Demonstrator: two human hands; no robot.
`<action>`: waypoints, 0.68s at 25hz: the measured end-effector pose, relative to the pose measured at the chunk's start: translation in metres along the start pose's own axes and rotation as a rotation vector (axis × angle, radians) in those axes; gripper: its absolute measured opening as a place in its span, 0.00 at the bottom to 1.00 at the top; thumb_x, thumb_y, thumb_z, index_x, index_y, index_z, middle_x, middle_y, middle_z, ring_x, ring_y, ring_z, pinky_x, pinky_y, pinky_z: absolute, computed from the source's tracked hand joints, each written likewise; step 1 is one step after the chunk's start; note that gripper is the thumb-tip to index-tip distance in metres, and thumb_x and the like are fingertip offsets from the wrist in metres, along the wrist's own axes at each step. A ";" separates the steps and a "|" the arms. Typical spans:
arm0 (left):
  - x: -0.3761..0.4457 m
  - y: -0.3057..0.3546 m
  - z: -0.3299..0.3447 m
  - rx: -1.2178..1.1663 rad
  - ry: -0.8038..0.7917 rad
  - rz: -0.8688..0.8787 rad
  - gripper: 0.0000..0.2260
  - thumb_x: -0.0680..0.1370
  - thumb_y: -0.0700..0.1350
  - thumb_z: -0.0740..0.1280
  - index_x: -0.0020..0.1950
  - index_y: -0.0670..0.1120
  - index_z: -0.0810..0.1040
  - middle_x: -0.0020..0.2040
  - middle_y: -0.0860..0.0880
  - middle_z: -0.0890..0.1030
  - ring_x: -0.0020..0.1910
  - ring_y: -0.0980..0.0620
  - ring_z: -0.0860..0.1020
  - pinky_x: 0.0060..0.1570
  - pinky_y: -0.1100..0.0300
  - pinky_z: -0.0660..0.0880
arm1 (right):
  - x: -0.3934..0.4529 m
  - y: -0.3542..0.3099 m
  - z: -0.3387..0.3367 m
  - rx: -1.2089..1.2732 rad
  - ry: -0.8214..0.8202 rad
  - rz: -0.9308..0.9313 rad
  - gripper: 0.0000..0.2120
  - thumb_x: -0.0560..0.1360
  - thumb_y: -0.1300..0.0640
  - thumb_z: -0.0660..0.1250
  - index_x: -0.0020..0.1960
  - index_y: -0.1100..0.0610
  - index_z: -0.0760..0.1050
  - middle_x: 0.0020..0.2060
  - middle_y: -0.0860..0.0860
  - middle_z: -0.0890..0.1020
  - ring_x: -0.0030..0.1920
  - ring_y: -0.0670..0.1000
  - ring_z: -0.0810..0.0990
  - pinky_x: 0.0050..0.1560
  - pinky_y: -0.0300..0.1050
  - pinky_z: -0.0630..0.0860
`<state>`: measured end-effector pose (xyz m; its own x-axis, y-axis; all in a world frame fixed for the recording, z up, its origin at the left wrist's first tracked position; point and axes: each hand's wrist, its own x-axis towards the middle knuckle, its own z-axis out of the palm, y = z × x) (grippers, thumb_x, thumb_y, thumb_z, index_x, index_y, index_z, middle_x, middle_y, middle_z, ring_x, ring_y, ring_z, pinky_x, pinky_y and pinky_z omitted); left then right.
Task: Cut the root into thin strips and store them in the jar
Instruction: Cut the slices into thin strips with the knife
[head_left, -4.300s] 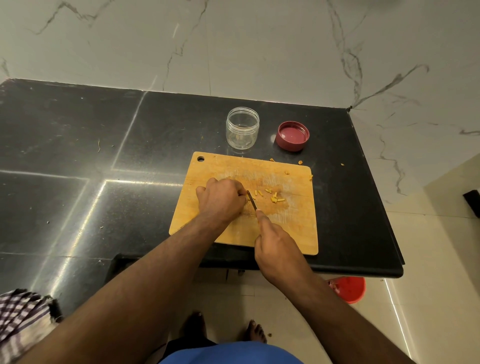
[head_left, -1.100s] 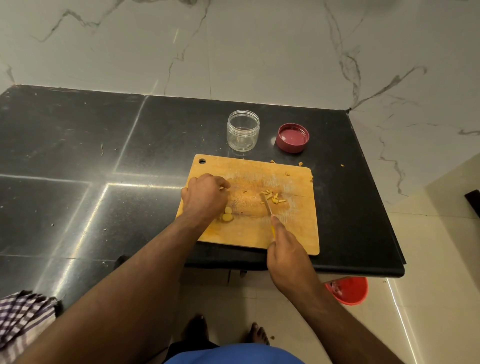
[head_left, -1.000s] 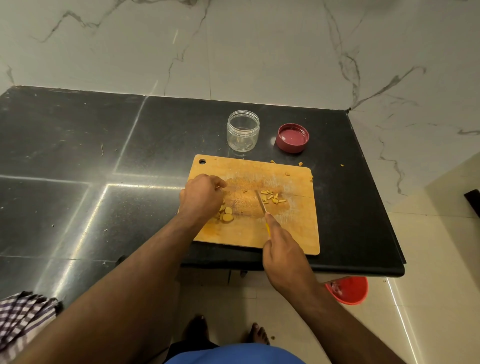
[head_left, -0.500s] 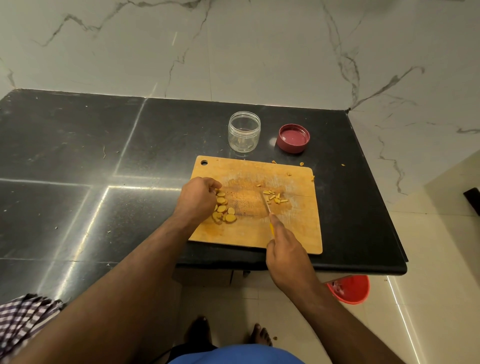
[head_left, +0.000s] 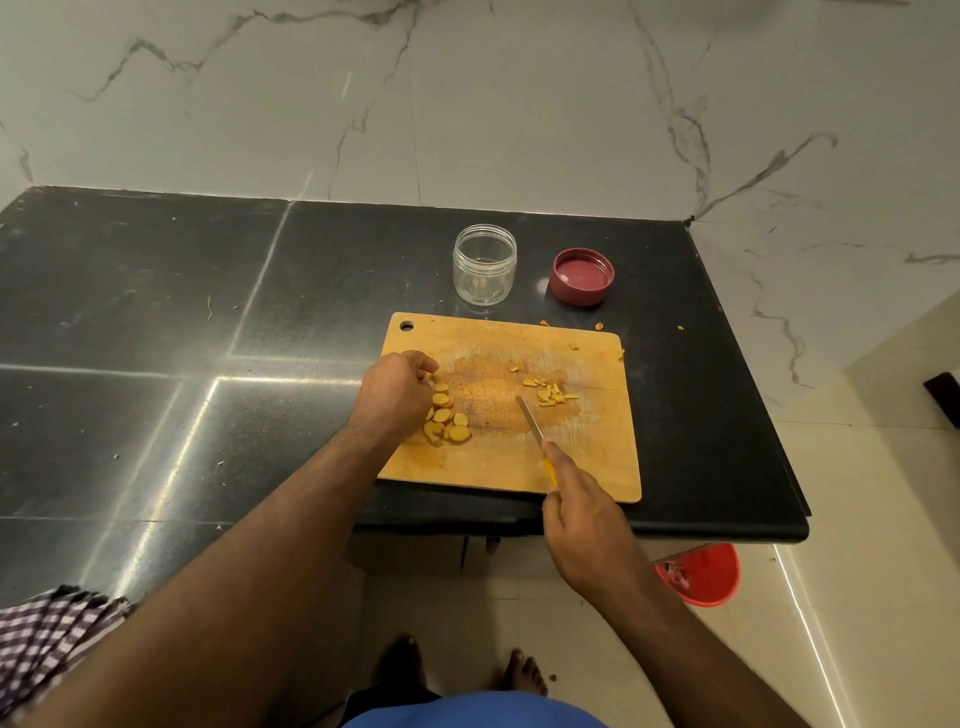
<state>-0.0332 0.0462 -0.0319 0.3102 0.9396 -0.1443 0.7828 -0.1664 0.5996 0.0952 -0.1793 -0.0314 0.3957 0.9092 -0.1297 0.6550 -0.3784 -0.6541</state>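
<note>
Back off the slices comes the left hand (head_left: 397, 397), uncovering a heap of round yellow root slices (head_left: 448, 422) that it hid a few seconds ago, while the knife has drifted from the cutting spot toward the board's middle. Left fingers are curled, tips at the top of the heap; whether they pinch a slice I cannot tell. The right hand (head_left: 584, 525) has its grip wrapped round the yellow-handled small knife (head_left: 531, 422), blade pointing up and away, tip resting low over the stained centre of the rectangular wooden cutting board (head_left: 597, 467). Finished thin yellow strips (head_left: 549, 393) lie just beyond the blade tip, to its right. The slices sit left of the blade, right under the left hand, so that hand looks best placed to feed them across. On the black stone bench (head_left: 208, 312), the clear round jar (head_left: 484, 264) stands open beyond the board, no strips visible inside, its maroon lid (head_left: 582, 275) beside it.
</note>
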 end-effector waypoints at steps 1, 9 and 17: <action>-0.001 0.000 -0.001 -0.002 0.006 -0.009 0.14 0.82 0.39 0.64 0.66 0.48 0.79 0.61 0.49 0.81 0.50 0.55 0.75 0.34 0.68 0.69 | 0.000 0.000 0.000 0.004 -0.003 0.006 0.25 0.83 0.56 0.55 0.79 0.47 0.55 0.61 0.49 0.74 0.50 0.45 0.74 0.53 0.42 0.75; -0.005 0.001 -0.006 -0.011 0.048 -0.028 0.13 0.83 0.40 0.63 0.66 0.47 0.78 0.60 0.48 0.82 0.49 0.55 0.75 0.37 0.68 0.70 | 0.002 -0.007 -0.002 0.043 -0.016 -0.022 0.25 0.83 0.56 0.55 0.79 0.48 0.56 0.60 0.47 0.73 0.51 0.43 0.73 0.51 0.38 0.71; -0.006 0.000 -0.007 0.013 0.016 -0.011 0.15 0.82 0.43 0.66 0.68 0.47 0.77 0.60 0.47 0.82 0.47 0.56 0.75 0.43 0.65 0.74 | 0.002 -0.009 0.000 0.046 -0.041 -0.017 0.25 0.83 0.55 0.55 0.79 0.47 0.55 0.61 0.48 0.74 0.51 0.44 0.73 0.48 0.37 0.68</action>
<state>-0.0390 0.0427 -0.0252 0.2931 0.9461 -0.1377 0.7928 -0.1600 0.5881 0.0899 -0.1745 -0.0261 0.3574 0.9222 -0.1479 0.6311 -0.3552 -0.6896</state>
